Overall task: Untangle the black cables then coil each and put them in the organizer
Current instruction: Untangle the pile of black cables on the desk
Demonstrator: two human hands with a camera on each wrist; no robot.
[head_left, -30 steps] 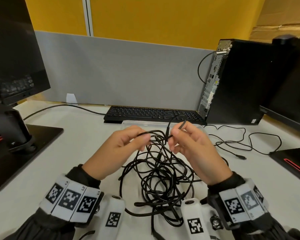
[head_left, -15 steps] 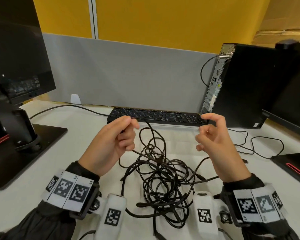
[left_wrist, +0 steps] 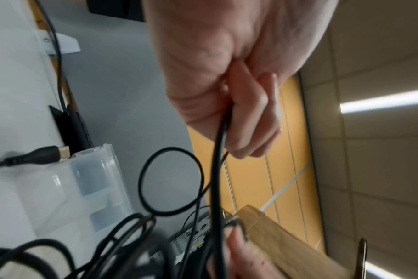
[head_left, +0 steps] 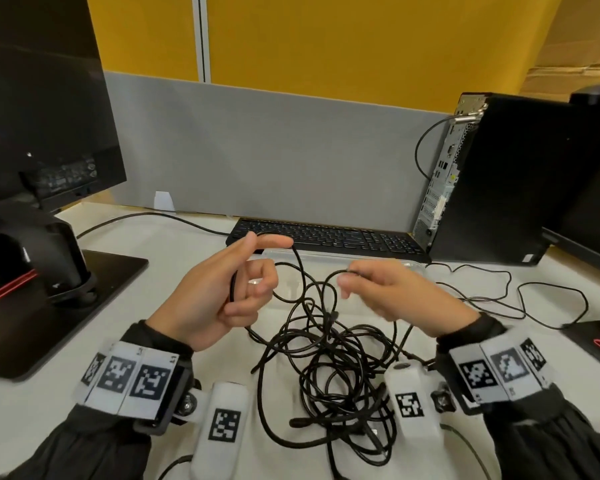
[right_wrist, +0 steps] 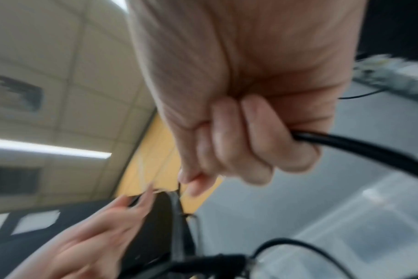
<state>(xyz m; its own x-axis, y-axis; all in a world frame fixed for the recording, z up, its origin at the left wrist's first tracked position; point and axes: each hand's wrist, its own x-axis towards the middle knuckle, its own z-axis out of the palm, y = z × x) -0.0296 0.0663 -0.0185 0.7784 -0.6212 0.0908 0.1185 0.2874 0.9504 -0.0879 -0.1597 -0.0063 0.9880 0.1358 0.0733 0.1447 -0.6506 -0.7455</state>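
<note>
Nearest, on the white table point(head_left: 66, 341): tangle of black cables point(head_left: 329, 368), loops crossing, unsorted. Above it, left hand point(head_left: 222, 292), its grip curled round one strand that runs over the forefinger; right hand point(head_left: 388, 289), grip pinching a second strand at the fingertips. Beyond them, clear organizer point(head_left: 326, 255), lying just before the keyboard point(head_left: 326, 235); no cable in it yet. Judgement: separation barely begun; best to draw the held strands apart slowly, feeding loops through rather than pulling knots tight.
</note>
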